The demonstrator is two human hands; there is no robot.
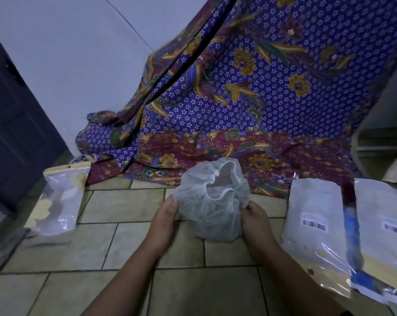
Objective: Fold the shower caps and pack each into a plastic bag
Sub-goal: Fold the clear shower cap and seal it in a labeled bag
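Forearms: two bare forearms reach in from the bottom edge, over the tiles, toward the middle of the view.
Left hand [164, 216]: grips the left side of the shower cap, fingertips closed on its thin film.
Right hand [254, 216]: pinches the cap's right side close to the elastic rim, fingers curled onto it.
Shower cap [212, 201]: translucent white and crinkled, held between the two hands low over the floor. It is unfolded and puffed out, with the gathered elastic opening turned up and away. Whether its underside touches the tiles cannot be told.
Tiled floor [124, 247]: beige rectangular tiles with dark grout lines.
Wall [67, 65]: plain white, at the back left.
Door [10, 110]: dark and panelled, at the far left.
Batik cloth [238, 99]: purple-blue with small white flowers and gold and maroon blooms. It hangs down from the upper right, and its maroon border spreads on the floor just behind the cap.
Zip bag [58, 201]: clear plastic with a cream header strip and a punched hole, lying on the tiles near the door, well left of the cap. It holds pale round pieces too blurred to identify.
Barcoded packets [314, 215]: two whitish plastic packets, each with a white barcode label, lying side by side right of the right hand with a blue strip between them. Their contents are unclear.
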